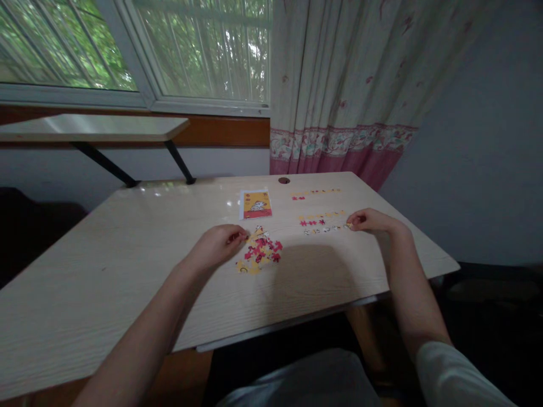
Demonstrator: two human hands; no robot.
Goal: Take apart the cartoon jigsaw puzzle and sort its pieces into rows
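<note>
A loose pile of jigsaw puzzle pieces [262, 249], red, yellow and white, lies on the pale wooden desk [161, 226]. At the pile's left edge, my left hand [223, 242] has its fingers pinched together; what they hold, if anything, is too small to make out. My right hand [370, 219] pinches a yellowish puzzle piece [349, 225] at the right end of a row of white-patterned pieces [326, 229]. Above that row are short lines of red pieces [312, 223] and yellow pieces [321, 216]. Behind the pile lies a picture card [257, 204] showing an animal on yellow and red.
Farther back, another yellow row [316, 192] lies above two red pieces [298, 198]. A cable hole [284, 180] sits near the desk's back edge. A raised shelf [93, 127] on black legs stands at the back left. Curtains [339, 113] hang behind the desk.
</note>
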